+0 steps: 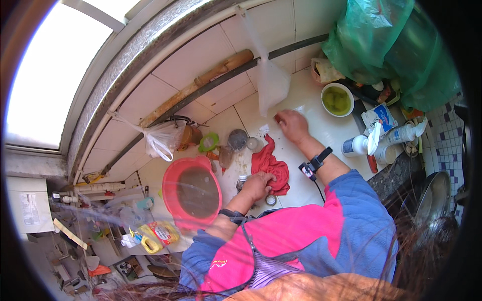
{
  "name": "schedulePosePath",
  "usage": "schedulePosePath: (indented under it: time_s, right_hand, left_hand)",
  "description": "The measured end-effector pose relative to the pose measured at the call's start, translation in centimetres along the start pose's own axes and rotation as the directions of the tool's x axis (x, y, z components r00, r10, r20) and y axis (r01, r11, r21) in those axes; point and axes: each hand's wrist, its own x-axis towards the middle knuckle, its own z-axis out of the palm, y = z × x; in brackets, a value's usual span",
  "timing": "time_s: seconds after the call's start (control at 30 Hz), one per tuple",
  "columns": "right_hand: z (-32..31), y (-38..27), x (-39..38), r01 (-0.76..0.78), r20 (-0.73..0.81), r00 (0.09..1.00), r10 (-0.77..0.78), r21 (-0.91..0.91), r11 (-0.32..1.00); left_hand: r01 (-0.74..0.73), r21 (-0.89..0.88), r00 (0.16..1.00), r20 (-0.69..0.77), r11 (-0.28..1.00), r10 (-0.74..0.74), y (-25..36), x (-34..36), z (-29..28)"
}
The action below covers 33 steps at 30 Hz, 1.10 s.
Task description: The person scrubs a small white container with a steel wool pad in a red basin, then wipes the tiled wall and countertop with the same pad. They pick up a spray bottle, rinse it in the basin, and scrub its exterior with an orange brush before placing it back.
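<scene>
A crumpled red cloth [271,168] lies on the white tiled counter. My left hand [257,185] is closed on its near left edge, fingers bent into the folds. Farther off, my right hand [292,126] rests low over the counter with its fingers curled. Something small and dark red shows at those fingertips, too small to name. Above that hand hangs a white plastic bag [273,85]. Beside my left hand stand a small clear bottle [242,179] and a small round lid-like piece [271,200].
A pink basin [168,193] of murky water sits left, near a yellow jug [159,237]. Behind the cloth are a dark round container [237,139] and a green ring-shaped piece [208,142]. Toward the right are a white bowl [337,114] with green contents, a pump bottle [355,146] and a pan [434,198].
</scene>
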Motion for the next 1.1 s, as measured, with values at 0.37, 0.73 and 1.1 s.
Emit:
schedulePosePath:
  time_s: [0.37, 0.73, 1.1]
  right_hand:
    - [2.4, 0.2, -5.2, 0.389, 0.226, 0.905, -0.359, -0.106, 0.915]
    - [2.7, 1.5, 2.6, 0.052, 0.028, 0.998, -0.049, -0.129, 0.990]
    - [4.8, 0.1, 1.9, 0.179, 0.159, 0.959, -0.236, 0.309, 0.934]
  left_hand:
    - [0.015, 0.012, 1.000, 0.011, 1.000, -0.015, -0.1, 0.1, 0.0]
    - [0.000, -0.027, 1.000, 0.000, 1.000, 0.000, -0.3, -0.1, 0.1]
    - [0.004, -0.060, 1.000, 0.004, 0.998, -0.004, -0.6, -0.1, 0.1]
